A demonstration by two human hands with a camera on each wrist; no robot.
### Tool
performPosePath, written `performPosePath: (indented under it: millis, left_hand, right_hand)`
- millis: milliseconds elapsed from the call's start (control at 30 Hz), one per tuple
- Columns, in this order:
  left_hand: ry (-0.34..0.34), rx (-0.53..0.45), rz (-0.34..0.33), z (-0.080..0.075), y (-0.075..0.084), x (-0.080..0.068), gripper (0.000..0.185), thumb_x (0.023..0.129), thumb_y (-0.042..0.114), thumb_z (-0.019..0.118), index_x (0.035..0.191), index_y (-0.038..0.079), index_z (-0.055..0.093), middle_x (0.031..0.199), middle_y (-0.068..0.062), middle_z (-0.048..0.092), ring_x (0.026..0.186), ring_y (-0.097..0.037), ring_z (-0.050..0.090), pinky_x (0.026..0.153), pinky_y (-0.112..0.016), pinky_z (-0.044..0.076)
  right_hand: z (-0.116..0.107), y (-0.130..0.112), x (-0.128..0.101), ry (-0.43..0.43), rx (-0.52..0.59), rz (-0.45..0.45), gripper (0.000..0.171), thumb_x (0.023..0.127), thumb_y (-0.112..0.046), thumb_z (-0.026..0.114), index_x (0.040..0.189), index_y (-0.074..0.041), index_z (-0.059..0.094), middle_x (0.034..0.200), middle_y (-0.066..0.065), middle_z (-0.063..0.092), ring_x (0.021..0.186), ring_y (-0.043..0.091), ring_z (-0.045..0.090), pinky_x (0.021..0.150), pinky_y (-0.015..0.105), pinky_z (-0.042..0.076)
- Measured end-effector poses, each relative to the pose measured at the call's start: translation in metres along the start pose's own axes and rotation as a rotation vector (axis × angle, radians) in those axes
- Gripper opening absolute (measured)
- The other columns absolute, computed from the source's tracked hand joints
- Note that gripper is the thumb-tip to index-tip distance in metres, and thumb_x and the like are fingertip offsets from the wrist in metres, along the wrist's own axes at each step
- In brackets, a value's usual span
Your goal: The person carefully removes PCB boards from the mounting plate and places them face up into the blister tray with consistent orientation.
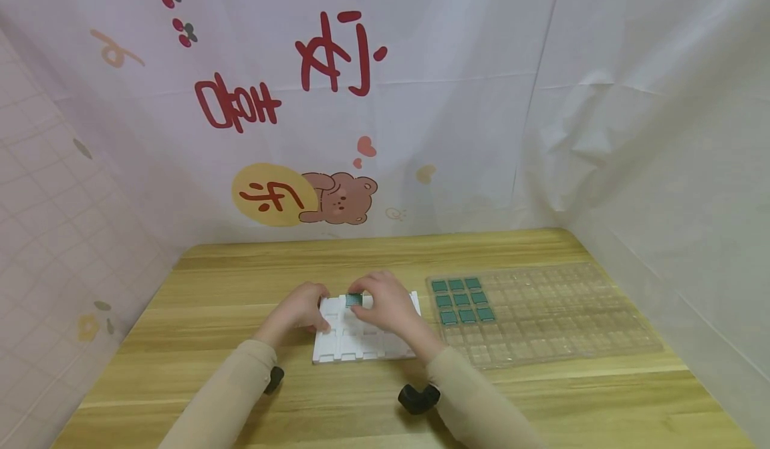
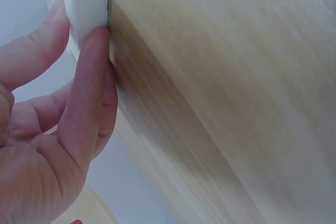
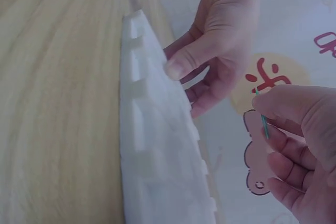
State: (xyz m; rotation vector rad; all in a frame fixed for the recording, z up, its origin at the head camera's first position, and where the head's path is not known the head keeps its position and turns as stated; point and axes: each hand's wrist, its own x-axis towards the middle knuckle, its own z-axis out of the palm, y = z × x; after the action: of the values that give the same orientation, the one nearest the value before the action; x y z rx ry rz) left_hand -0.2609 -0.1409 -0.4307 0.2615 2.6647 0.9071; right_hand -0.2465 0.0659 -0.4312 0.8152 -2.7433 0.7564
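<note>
A white tray (image 1: 385, 347) with shallow square pockets lies flat on the wooden table in the head view. At its left side my left hand (image 1: 305, 307) grips the edge; in the left wrist view the thumb (image 2: 44, 38) is over the top and the fingers bend against the side wall. Above the tray's far part, my right hand (image 1: 385, 304) pinches a thin green square chip (image 1: 353, 300) between thumb and fingers. The right wrist view shows that chip (image 3: 264, 127) edge-on, held apart from the tray's surface.
To the right lies a clear plastic tray (image 1: 559, 315) with many pockets. Several green chips (image 1: 460, 299) sit in rows at its left end. A printed white curtain (image 1: 457, 101) stands behind the table, and black wrist pieces (image 1: 419, 399) show under the sleeves.
</note>
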Motion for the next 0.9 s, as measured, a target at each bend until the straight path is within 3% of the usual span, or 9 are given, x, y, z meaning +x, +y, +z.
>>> performPosePath:
  millis: [500, 900]
  left_hand:
    - [0.007, 0.040, -0.001, -0.002, 0.003, -0.003, 0.062, 0.064, -0.004, 0.088, 0.120, -0.009, 0.060, 0.098, -0.016, 0.058, 0.058, -0.018, 0.061, 0.052, -0.027, 0.056]
    - [0.015, 0.033, 0.005, 0.001, 0.003, -0.002, 0.061, 0.063, -0.007, 0.087, 0.118, -0.009, 0.061, 0.090, -0.013, 0.060, 0.058, -0.018, 0.061, 0.052, -0.027, 0.056]
  right_hand:
    - [-0.019, 0.008, -0.017, 0.082, 0.045, -0.049, 0.023, 0.082, -0.023, 0.081, 0.103, -0.017, 0.073, 0.104, -0.005, 0.067, 0.102, 0.018, 0.055, 0.086, 0.034, 0.050]
    - [-0.041, 0.019, -0.034, 0.126, 0.095, -0.081, 0.025, 0.081, -0.017, 0.082, 0.103, -0.014, 0.072, 0.104, -0.004, 0.067, 0.102, 0.020, 0.057, 0.088, 0.036, 0.050]
